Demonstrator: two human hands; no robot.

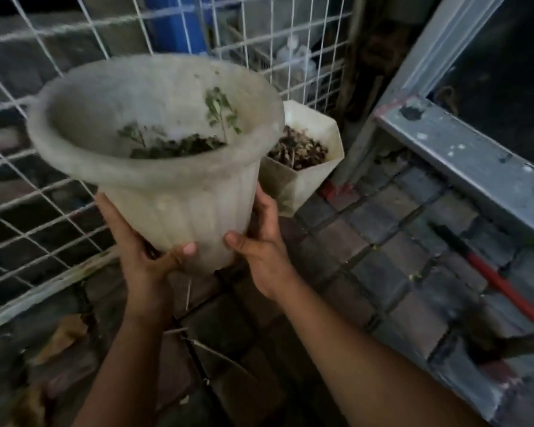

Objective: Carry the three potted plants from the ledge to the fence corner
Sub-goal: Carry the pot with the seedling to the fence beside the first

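Note:
A large round white ribbed pot (179,208) with a wide rim and small green seedlings in dark soil is held above the brick paving, tilted slightly. My left hand (142,245) grips its lower left side with the thumb across the front. My right hand (259,241) grips the lower right side. Behind it, in the fence corner, stands a smaller white angular pot (309,177) filled with dry brown soil and twigs. No third pot is in view.
White wire mesh fence (43,186) runs along the left and back. A grey metal beam (475,161) crosses at the right. A red-handled tool (500,288) lies on the brick paving (383,257). Dry leaves (65,334) sit by the fence base.

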